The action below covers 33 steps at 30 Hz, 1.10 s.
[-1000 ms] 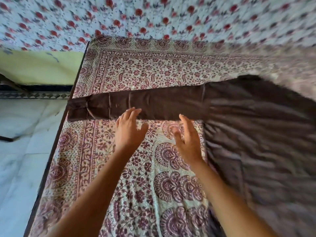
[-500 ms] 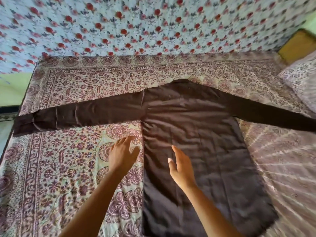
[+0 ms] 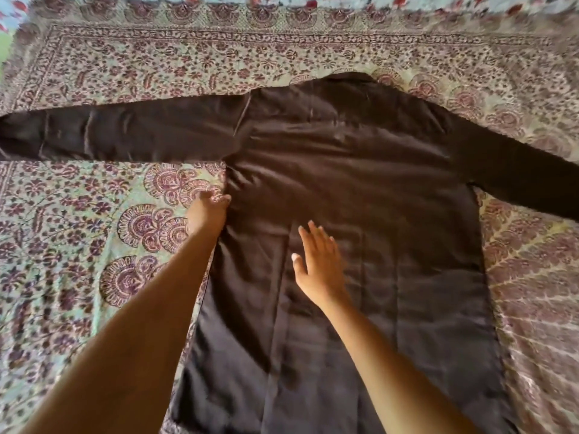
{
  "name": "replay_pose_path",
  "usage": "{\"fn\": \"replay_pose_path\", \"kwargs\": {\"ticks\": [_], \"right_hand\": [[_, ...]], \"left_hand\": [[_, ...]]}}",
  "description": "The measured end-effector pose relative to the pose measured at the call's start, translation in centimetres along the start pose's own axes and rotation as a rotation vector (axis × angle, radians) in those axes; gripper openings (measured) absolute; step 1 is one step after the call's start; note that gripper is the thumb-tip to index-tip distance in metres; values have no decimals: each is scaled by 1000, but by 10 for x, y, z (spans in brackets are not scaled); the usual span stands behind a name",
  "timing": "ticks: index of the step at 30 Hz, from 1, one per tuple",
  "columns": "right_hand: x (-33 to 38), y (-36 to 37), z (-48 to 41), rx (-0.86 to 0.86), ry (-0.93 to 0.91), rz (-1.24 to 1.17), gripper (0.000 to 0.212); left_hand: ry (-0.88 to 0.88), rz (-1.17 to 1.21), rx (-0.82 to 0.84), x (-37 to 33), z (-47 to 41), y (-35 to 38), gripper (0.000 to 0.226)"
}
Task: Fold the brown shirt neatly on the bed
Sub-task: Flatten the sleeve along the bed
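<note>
Left grip [image 3: 206, 212] at brown shirt [image 3: 360, 189] edge (blurred), right grip [image 3: 321, 264] flat

Both arms outstretched: left grip [image 3: 208, 211] curled, right grip [image 3: 319, 264] flat.

Red-flowered cloth [image 3: 454, 1] lies beyond the patterned bedspread [image 3: 156, 57], with perhaps green wall [image 3: 3, 42] leftward.

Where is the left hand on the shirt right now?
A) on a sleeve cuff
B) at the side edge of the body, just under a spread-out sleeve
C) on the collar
B: the left hand is at the side edge of the shirt, just below where the sleeve joins the body. The right hand is open over the shirt's middle.
</note>
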State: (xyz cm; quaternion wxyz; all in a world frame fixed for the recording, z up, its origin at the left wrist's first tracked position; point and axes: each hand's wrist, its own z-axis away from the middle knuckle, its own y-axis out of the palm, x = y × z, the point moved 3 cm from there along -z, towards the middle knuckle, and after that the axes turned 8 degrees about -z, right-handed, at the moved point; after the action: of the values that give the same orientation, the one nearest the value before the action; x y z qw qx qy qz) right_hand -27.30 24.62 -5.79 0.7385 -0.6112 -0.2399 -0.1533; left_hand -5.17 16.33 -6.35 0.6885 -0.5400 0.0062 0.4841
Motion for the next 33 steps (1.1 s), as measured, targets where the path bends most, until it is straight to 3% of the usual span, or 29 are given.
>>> {"fn": "replay_pose_path", "kwargs": {"ticks": [5,8,14,16,19,22,24,29,33], "right_hand": [[-7,25,-17,1,2,77,61],[-9,34,-13,42,1,139,62],[-10,38,7,52,-57,236,61],[-8,44,28,90,-99,243,61],[-2,50,58,139,-116,246,62],[2,54,81,178,-119,274,63],[4,54,89,193,-93,269,64],[2,56,107,249,-118,308,67],[5,60,133,315,-165,351,70]], "left_hand": [[24,-3,56,3,-21,6,12],[48,3,89,18,-28,-3,22],[122,-309,160,33,13,-4,33],[105,-397,304,53,29,-1,38],[35,-307,458,83,44,-6,49],[-6,-187,316,96,62,-18,44],[32,-319,252,100,79,-23,45],[62,-646,448,117,123,-30,37],[-65,-477,374,146,161,-45,41]]}}
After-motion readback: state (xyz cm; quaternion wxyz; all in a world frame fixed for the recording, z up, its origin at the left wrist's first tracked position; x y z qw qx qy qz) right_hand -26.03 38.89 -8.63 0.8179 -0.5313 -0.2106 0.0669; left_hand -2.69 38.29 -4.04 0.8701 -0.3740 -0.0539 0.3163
